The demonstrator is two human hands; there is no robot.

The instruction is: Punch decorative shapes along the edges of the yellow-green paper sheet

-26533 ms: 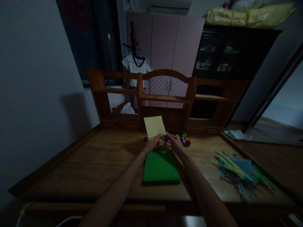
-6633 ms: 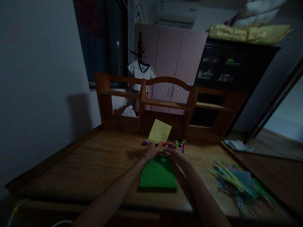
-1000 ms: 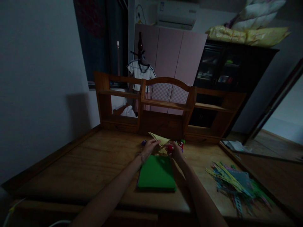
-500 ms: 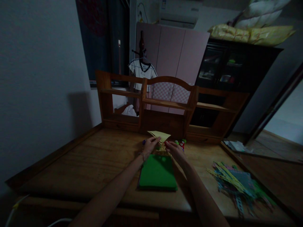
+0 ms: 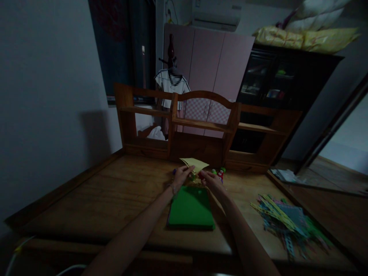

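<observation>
My left hand (image 5: 181,175) pinches a pale yellow sheet (image 5: 198,164) above the desk; a row of small notches or holes runs along the sheet's left edge. Beside it, my right hand (image 5: 212,180) is closed around a small red object (image 5: 201,175), close to the sheet's lower right side. Fingers and dim light hide what kind of object it is. Below both hands lies a stack of green sheets (image 5: 191,209). Small yellowish bits are on the desk just beyond the stack, partly hidden by the hands.
Small red and green figures with big eyes (image 5: 220,174) stand behind my right hand. At the right lies a pile of cut coloured strips and sheets (image 5: 283,218). A wooden shelf unit (image 5: 204,123) rises along the desk's back edge.
The view has shifted slightly. The yellow sheet has turned a little, its right corner a bit farther right; both hands keep their holds.
</observation>
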